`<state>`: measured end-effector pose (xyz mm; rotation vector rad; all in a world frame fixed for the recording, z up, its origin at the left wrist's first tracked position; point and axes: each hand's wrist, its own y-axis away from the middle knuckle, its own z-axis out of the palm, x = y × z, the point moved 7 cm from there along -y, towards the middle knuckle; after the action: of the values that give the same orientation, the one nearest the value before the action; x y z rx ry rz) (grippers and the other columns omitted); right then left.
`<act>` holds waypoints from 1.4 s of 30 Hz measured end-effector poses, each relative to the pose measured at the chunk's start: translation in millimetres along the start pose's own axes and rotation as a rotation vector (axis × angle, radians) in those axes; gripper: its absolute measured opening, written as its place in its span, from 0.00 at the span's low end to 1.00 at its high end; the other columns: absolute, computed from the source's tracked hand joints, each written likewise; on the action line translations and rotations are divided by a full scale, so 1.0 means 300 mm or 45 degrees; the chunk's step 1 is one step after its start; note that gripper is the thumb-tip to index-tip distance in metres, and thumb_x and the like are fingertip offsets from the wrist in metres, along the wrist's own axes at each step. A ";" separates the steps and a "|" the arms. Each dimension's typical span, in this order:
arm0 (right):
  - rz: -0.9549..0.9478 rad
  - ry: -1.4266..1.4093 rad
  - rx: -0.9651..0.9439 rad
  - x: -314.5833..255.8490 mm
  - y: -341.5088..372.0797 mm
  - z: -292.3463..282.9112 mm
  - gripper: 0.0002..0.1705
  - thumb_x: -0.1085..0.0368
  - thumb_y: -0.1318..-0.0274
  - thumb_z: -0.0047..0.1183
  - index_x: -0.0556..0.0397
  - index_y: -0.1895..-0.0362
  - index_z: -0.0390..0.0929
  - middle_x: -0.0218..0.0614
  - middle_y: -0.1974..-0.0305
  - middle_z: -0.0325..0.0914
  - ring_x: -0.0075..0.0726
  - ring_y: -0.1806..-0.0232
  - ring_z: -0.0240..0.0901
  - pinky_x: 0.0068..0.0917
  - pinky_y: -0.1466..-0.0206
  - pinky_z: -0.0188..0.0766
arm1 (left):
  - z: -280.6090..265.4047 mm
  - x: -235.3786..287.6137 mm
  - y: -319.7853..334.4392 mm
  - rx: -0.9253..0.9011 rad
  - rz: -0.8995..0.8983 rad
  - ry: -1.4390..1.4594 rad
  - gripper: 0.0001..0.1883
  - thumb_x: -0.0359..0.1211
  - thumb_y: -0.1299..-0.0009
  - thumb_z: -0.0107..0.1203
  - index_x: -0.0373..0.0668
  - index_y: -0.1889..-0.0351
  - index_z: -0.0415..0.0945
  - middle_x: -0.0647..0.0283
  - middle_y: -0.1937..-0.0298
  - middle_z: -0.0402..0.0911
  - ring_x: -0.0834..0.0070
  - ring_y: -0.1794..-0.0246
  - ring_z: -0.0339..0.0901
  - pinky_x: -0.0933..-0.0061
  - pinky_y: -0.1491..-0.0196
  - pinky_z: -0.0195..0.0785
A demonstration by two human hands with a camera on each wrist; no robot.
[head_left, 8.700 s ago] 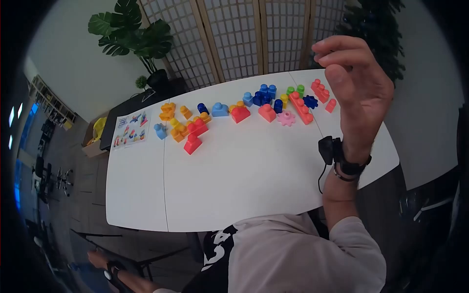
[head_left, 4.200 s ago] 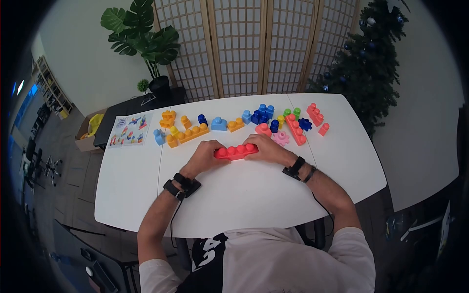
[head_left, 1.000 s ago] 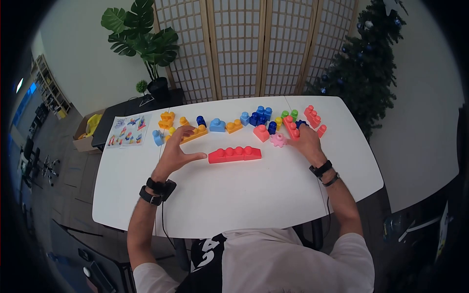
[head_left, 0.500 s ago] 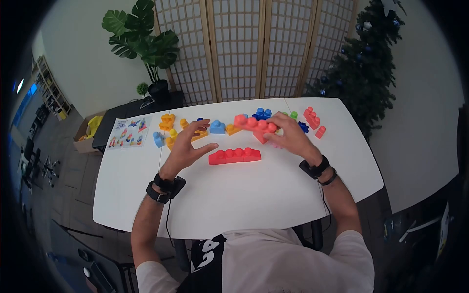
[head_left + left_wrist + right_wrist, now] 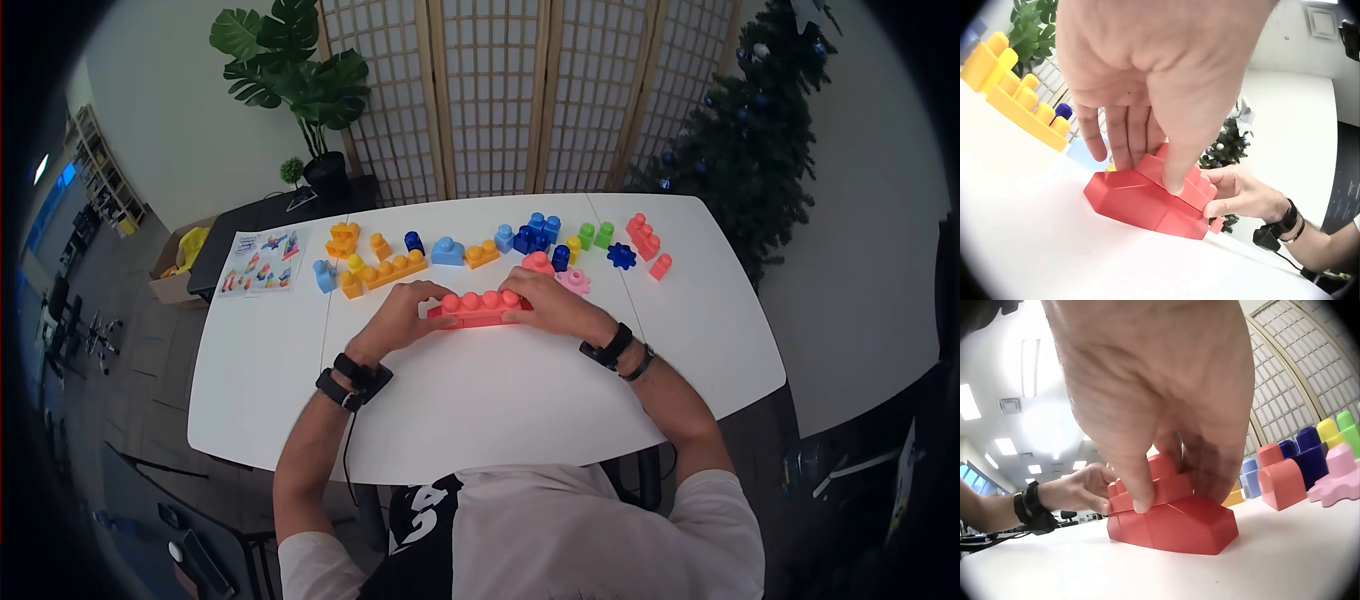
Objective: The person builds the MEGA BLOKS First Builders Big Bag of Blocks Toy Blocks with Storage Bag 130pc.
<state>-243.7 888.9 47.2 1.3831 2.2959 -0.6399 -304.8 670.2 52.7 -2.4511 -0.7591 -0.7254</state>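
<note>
On the white table (image 5: 480,400), a long four-stud light red brick (image 5: 482,302) lies on top of a darker red row with sloped ends (image 5: 1129,197). My left hand (image 5: 400,318) pinches the long brick's left end between thumb and fingers. At its other end my right hand (image 5: 550,303) pinches it the same way, thumb on the near side, as the right wrist view shows. The lower red row (image 5: 1172,526) rests on the table, its sloped end showing beyond my right thumb. Whether the two layers are fully joined I cannot tell.
Behind my hands runs a row of loose pieces: a yellow brick (image 5: 395,270), a light blue arch piece (image 5: 447,252), a pink gear (image 5: 572,282) and a dark blue gear (image 5: 621,256). A picture sheet (image 5: 262,262) lies at the back left.
The long light red brick has come from the back right, carried by my right hand, onto the darker red row. My left hand has moved in and now holds its left end.
</note>
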 end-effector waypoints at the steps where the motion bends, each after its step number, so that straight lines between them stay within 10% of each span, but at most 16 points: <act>1: -0.015 0.038 -0.003 0.003 -0.002 0.006 0.22 0.58 0.35 0.68 0.60 0.44 0.81 0.45 0.47 0.78 0.51 0.40 0.76 0.42 0.37 0.74 | 0.000 0.000 -0.003 -0.003 0.000 -0.037 0.22 0.37 0.35 0.79 0.38 0.47 0.89 0.55 0.50 0.92 0.61 0.51 0.87 0.64 0.43 0.80; 42: -0.068 0.114 -0.041 0.015 -0.058 0.083 0.21 0.64 0.45 0.67 0.61 0.51 0.77 0.51 0.51 0.82 0.58 0.42 0.79 0.49 0.38 0.75 | 0.059 0.047 -0.080 -0.197 -0.013 -0.250 0.18 0.33 0.43 0.81 0.35 0.59 0.88 0.52 0.67 0.88 0.57 0.68 0.82 0.63 0.58 0.76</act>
<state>-259.1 871.0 27.6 1.3659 2.4094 -0.5654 -303.7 703.1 54.6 -2.6897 -0.8160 -0.5718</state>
